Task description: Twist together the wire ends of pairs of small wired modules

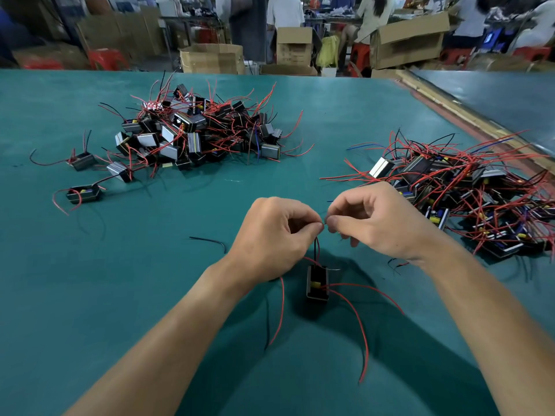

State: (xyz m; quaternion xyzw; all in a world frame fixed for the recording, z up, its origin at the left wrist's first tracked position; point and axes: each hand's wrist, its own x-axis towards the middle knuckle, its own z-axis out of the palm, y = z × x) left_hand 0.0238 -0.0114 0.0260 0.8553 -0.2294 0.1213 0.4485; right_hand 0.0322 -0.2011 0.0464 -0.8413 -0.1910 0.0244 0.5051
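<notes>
Teal table (90, 295), cardboard boxes (408, 40) behind

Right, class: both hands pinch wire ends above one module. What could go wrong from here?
The left hand and right hand pinch only the wire tips; a slip could undo the twist. The module's long red leads trail loose between the forearms and could snag, tugging the joint. The right pile lies close to the right hand; its wires might tangle in.
</notes>
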